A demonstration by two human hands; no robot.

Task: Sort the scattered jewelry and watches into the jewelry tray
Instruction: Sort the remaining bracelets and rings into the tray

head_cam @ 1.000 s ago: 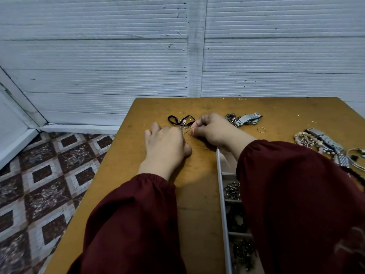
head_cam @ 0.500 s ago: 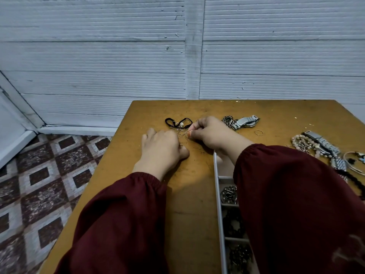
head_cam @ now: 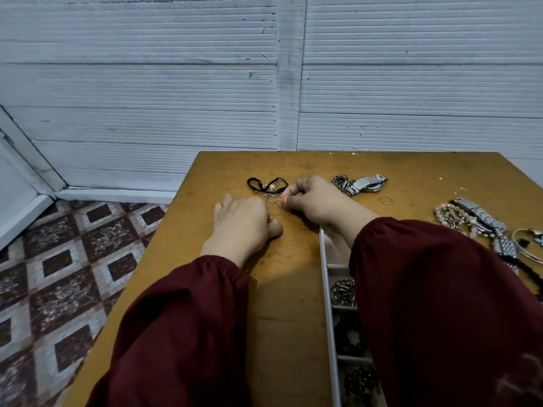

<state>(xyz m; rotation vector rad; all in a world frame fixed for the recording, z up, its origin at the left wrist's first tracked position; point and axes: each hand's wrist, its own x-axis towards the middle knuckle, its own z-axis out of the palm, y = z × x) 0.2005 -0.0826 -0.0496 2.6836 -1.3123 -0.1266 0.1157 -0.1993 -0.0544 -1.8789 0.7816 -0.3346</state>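
From my seat at the remote feed, both hands sit on the wooden table point(head_cam: 293, 304), meeting over a small cluster of thin rings point(head_cam: 271, 200) that lie flat. My right hand point(head_cam: 314, 201) is clenched, thumb and forefinger pinching the edge of one of those rings. My left hand point(head_cam: 244, 227) lies knuckles up just beside it, fingers curled under; I cannot tell whether it holds anything.

Just beyond the rings lies a black cord bracelet point(head_cam: 266, 183), its long axis running left to right. To the right of my right hand a silver watch point(head_cam: 367, 183) lies with its band across the table, the right end tilted slightly towards the wall, and a lone ring point(head_cam: 386, 200) sits flat near it.

The jewelry tray point(head_cam: 326, 274) runs lengthwise from me towards the wall, its far end under my right wrist, with chains in several compartments. Farther right, a bead bracelet point(head_cam: 449, 212) touches a second watch point(head_cam: 482, 218) lying diagonally, far-left to near-right.
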